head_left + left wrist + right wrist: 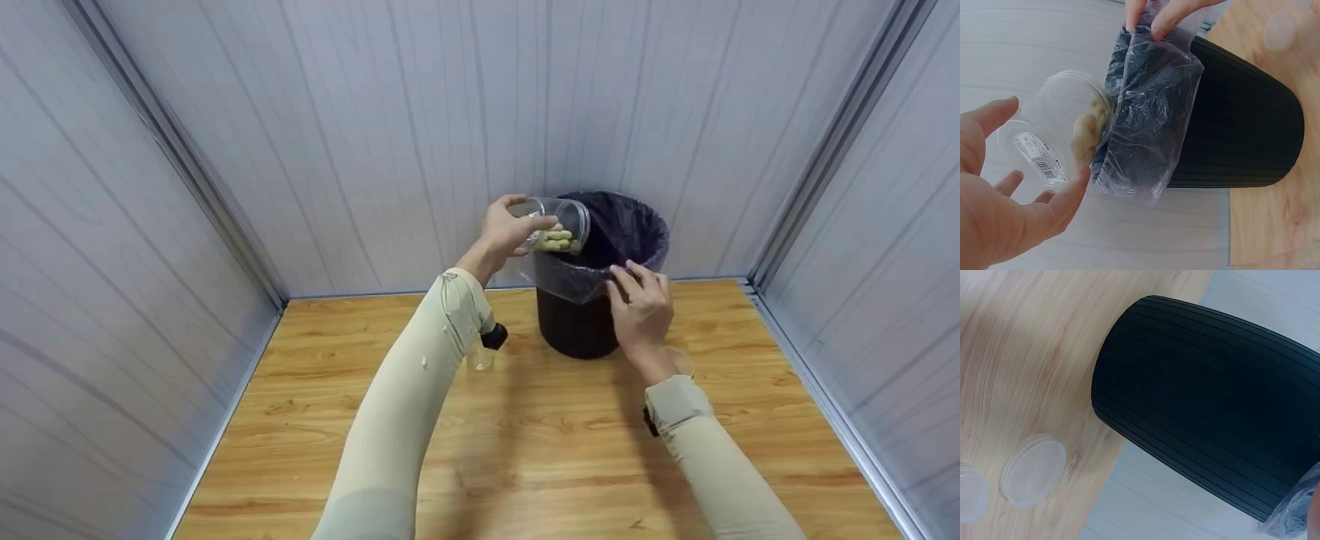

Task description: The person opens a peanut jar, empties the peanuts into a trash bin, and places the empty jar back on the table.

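My left hand (504,231) grips a clear plastic jar (564,210) with a barcode label (1039,156). The jar lies tipped on its side, its mouth over the opening of a black trash can (576,326). Pale yellow-green lumpy pieces (556,241) rest inside along its lower wall; their kind is unclear. A thin purplish trash bag (574,283) lines the can and folds over its rim. At the near right of that rim, my right hand (643,304) pinches the bag's edge with fingers (1169,22) and thumb. Only a sliver of that hand appears in the right wrist view.
On the wood-look floor (337,420) beside the can lie two clear round lids (1033,470). Another clear container (481,357) stands below my left wrist, partly hidden. Pale panel walls (360,135) rise behind the can and on both sides.
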Available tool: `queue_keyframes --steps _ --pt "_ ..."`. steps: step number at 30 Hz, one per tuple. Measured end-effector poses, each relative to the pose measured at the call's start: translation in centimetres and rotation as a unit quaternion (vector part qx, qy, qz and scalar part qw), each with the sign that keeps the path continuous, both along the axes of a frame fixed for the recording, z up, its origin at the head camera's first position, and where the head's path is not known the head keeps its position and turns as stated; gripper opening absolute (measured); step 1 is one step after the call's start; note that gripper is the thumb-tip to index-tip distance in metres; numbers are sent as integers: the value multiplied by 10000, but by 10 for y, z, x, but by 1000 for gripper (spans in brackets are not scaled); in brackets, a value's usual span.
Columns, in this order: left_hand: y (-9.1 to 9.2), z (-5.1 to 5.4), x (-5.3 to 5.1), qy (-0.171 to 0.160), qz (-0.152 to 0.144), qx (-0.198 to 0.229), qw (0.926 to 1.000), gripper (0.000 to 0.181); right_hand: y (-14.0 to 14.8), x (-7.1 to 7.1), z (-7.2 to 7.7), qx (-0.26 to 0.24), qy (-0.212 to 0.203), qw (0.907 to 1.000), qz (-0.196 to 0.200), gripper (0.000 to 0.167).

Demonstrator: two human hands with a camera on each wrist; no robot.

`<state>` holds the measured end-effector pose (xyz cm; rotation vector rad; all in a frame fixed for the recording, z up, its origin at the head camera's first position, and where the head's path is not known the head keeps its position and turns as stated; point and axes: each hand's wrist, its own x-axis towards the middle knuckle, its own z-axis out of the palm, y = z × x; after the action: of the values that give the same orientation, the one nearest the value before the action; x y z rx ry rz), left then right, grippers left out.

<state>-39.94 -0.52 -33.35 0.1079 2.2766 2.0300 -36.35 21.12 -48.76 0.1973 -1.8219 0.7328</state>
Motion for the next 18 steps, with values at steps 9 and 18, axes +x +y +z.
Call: queue_keyframes --steps 9,18 --pt "-2 0 2 45 -58 -35 10000 72 -3 1 1 4 77 10000 1 20" --pt "-2 8 6 448 113 53 9989 72 -8 3 2 -2 38 9999 134 21"
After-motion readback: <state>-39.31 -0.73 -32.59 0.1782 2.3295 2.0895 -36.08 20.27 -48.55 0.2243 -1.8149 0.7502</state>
